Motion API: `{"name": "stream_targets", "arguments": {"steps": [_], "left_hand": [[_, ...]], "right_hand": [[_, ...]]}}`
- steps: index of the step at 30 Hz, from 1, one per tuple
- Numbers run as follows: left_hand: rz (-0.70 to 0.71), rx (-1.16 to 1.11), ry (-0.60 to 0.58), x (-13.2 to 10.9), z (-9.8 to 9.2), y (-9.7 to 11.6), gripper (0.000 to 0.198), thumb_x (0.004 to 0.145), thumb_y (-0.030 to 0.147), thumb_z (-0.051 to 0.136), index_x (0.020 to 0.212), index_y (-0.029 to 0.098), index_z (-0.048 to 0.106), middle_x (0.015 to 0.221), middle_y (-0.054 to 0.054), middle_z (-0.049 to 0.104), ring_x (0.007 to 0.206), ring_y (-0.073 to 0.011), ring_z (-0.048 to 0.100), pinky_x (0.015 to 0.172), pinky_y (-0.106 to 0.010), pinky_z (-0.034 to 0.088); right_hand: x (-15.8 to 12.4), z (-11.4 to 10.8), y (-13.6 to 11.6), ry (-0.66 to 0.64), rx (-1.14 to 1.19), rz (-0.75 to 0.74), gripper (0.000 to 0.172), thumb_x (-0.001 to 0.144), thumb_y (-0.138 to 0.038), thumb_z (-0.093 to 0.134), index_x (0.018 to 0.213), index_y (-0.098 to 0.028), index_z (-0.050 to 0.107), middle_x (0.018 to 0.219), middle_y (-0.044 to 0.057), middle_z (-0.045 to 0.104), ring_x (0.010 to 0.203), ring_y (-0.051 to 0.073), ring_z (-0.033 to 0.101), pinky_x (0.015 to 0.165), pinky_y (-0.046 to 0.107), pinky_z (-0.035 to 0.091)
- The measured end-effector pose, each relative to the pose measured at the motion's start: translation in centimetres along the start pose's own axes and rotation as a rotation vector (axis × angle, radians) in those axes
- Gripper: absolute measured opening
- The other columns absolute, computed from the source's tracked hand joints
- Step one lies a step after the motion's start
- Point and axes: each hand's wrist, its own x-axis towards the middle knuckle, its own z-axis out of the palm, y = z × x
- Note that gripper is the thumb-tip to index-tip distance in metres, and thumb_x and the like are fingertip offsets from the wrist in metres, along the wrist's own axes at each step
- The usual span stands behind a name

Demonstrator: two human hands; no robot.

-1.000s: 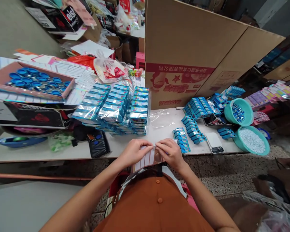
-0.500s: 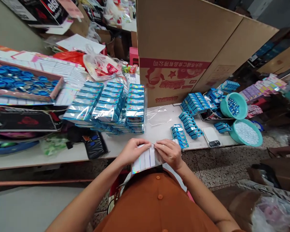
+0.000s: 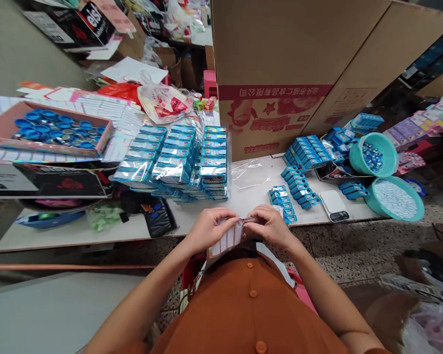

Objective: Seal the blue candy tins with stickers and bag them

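In front of my waist, my left hand (image 3: 210, 228) pinches a white card (image 3: 227, 240) with parallel lines across it between thumb and fingers. The card is bent and tilted, and its lower edge rests near the brown shirt. My right hand (image 3: 271, 226) is closed at the card's top right corner, its fingertips almost meeting the left thumb. Just beyond the hands on the bench (image 3: 186, 216) stand stacks of shiny blue small boxes (image 3: 173, 160) at left. Shorter rows of blue boxes (image 3: 282, 202) lie close to my right hand.
A pink tray (image 3: 47, 145) of blue round lids is at left, above a black wallet-like case (image 3: 158, 216). A big carton (image 3: 273, 59) stands behind the bench. At right are a small scale (image 3: 331, 201) and two turquoise bowls, one with white pellets (image 3: 395, 199).
The view has shifted slightly left, so things appear further right. The card has bent and tilted more between my hands, and my right fingers have turned at its corner.
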Motion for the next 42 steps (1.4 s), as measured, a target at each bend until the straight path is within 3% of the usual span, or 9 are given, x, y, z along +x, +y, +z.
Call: {"name": "stream_targets", "arguments": {"steps": [3,7,10,15,20,26,42], "left_hand": [[0.090,0.139,0.000,-0.4,-0.2,0.1,0.025,0.091,0.034,0.050,0.088,0.019,0.070,0.086,-0.004,0.070,0.078,-0.0144,0.061,0.072,-0.024,0.044],[0.353,0.552,0.018,-0.6,-0.6,1.2,0.023,0.092,0.029,0.048,0.099,0.021,0.068,0.093,-0.005,0.069,0.095,-0.0205,0.058,0.091,-0.036,0.037],[0.408,0.685,0.014,-0.5,-0.6,1.6,0.023,0.093,0.027,0.046,0.098,0.021,0.067,0.091,-0.006,0.069,0.094,-0.0200,0.057,0.090,-0.037,0.035],[0.314,0.583,0.024,0.1,-0.1,0.4,0.021,0.092,0.030,0.049,0.090,0.020,0.068,0.086,-0.004,0.070,0.083,-0.0170,0.059,0.078,-0.032,0.038],[0.172,0.340,0.034,0.5,-0.2,-0.2,0.026,0.091,0.035,0.049,0.090,0.020,0.070,0.088,-0.004,0.071,0.082,-0.0162,0.062,0.076,-0.029,0.041],[0.068,0.167,0.049,0.4,0.0,0.2,0.025,0.088,0.034,0.053,0.087,0.018,0.072,0.086,-0.005,0.071,0.079,-0.0165,0.062,0.074,-0.026,0.045],[-0.056,0.071,0.057,-0.1,0.9,-0.2,0.028,0.087,0.036,0.052,0.090,0.018,0.073,0.092,-0.005,0.073,0.084,-0.0184,0.065,0.075,-0.026,0.048]], "right_hand": [[0.1,0.0,-0.1,-0.042,0.045,0.004,0.012,0.081,-0.027,0.069,0.073,-0.019,0.067,0.069,-0.002,0.067,0.068,0.011,0.058,0.072,0.028,0.038],[0.0,0.1,0.0,-0.041,0.064,0.022,0.012,0.082,-0.028,0.067,0.074,-0.019,0.069,0.071,-0.002,0.068,0.067,0.010,0.058,0.070,0.027,0.038],[-0.2,0.3,0.1,-0.056,0.071,0.045,0.013,0.083,-0.029,0.066,0.076,-0.019,0.070,0.073,-0.001,0.069,0.068,0.010,0.059,0.071,0.027,0.038],[-0.1,0.6,0.1,-0.009,-0.013,0.064,0.010,0.082,-0.029,0.067,0.081,-0.020,0.068,0.077,-0.002,0.069,0.074,0.012,0.060,0.073,0.028,0.038],[-0.2,0.8,0.3,0.154,-0.281,-0.150,0.022,0.085,-0.031,0.063,0.106,-0.026,0.068,0.091,0.002,0.070,0.087,0.017,0.059,0.081,0.033,0.040],[-1.3,1.2,0.4,0.205,-0.473,-0.270,0.034,0.087,-0.030,0.060,0.121,-0.029,0.062,0.107,0.003,0.068,0.099,0.020,0.056,0.090,0.037,0.041],[-2.5,2.5,0.5,0.281,-0.418,-0.311,0.029,0.086,-0.021,0.061,0.113,-0.029,0.067,0.114,0.005,0.067,0.107,0.020,0.060,0.090,0.036,0.050]]}}
